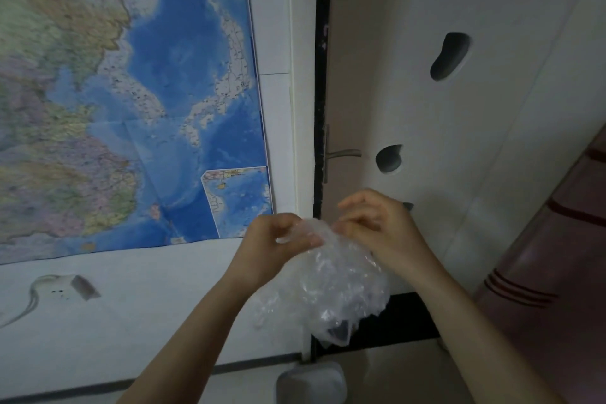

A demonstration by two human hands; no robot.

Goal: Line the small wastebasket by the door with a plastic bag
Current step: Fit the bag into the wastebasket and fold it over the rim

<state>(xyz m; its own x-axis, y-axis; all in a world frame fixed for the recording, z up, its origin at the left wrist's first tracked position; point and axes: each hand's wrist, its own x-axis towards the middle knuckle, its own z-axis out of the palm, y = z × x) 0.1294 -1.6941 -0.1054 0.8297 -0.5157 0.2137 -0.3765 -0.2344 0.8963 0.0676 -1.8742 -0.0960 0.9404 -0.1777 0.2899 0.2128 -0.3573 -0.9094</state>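
Observation:
A crumpled clear plastic bag [337, 285] hangs in front of me, held at its top edge by both hands. My left hand [272, 246] pinches the bag's upper left edge between thumb and fingers. My right hand [377, 226] grips the upper right edge, fingers curled. Below them, at the bottom edge of the view, stands a small grey wastebasket [311, 384] on the floor beside the door; only its top shows.
A large map [131, 91] hangs on the white wall at left, above a wall socket with a cable [62, 288]. The beige door [459, 108] with a metal handle [341, 154] is straight ahead. A pinkish striped surface [557, 272] fills the right side.

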